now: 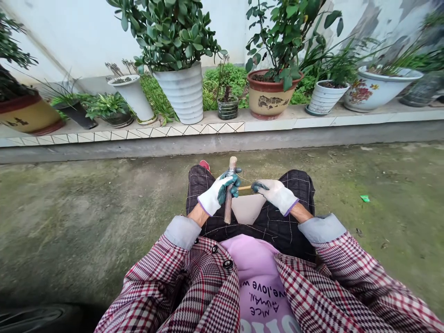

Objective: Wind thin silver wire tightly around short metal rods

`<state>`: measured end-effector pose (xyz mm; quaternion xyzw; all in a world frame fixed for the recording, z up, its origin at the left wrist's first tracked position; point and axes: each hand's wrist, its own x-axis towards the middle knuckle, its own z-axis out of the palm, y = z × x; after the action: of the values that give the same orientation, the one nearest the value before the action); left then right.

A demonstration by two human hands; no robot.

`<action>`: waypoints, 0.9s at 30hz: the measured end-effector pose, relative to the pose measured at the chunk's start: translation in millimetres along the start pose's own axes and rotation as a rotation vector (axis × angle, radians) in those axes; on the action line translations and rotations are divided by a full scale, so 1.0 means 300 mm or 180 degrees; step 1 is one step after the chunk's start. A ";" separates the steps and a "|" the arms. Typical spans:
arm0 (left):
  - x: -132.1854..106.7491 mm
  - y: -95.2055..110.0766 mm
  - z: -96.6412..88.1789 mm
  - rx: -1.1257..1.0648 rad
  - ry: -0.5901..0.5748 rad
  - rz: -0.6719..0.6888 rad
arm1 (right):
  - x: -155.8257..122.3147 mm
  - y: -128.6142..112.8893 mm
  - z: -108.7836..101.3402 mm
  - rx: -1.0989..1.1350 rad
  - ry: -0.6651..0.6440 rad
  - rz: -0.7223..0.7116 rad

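Observation:
My left hand (pixel 222 188), in a white glove with a dark green coated palm, is closed around a thick wooden stick (pixel 228 209) held upright over my lap. Near its top, thin wire (pixel 231 172) is wound about the stick, where a short dark crosspiece (pixel 238 170) juts out to the right. From there a thin strand stretches across to my right hand (pixel 275 192), gloved alike, whose fingers are pinched on it. A narrow yellow rod (pixel 244 188) spans the gap between both hands; its ends are hidden by the gloves.
A low tiled ledge (pixel 222 129) runs ahead, bearing several potted plants, among them a ribbed white pot (pixel 182 95) and a brown-rimmed pot (pixel 272 95). A green scrap (pixel 365 198) lies on the concrete at right. A dark rounded object (pixel 45 319) sits at lower left.

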<state>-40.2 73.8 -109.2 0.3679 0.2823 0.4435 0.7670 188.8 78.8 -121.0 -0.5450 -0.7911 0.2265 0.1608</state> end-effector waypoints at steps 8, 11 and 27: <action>0.039 -0.012 -0.040 0.0558 0.0836 -0.0034 | -0.011 -0.006 -0.024 0.0614 0.0091 0.0057; 0.052 -0.024 -0.051 0.1272 0.1189 0.0135 | -0.032 -0.035 -0.039 0.0492 -0.0051 -0.0020; -0.018 -0.130 0.049 0.4390 -0.0627 0.0193 | -0.007 0.017 -0.057 -0.0121 -0.0039 -0.0255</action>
<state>-12.9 51.3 -132.0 0.8172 0.4182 0.1488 0.3676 202.1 81.5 -109.4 -0.5144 -0.8174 0.2082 0.1546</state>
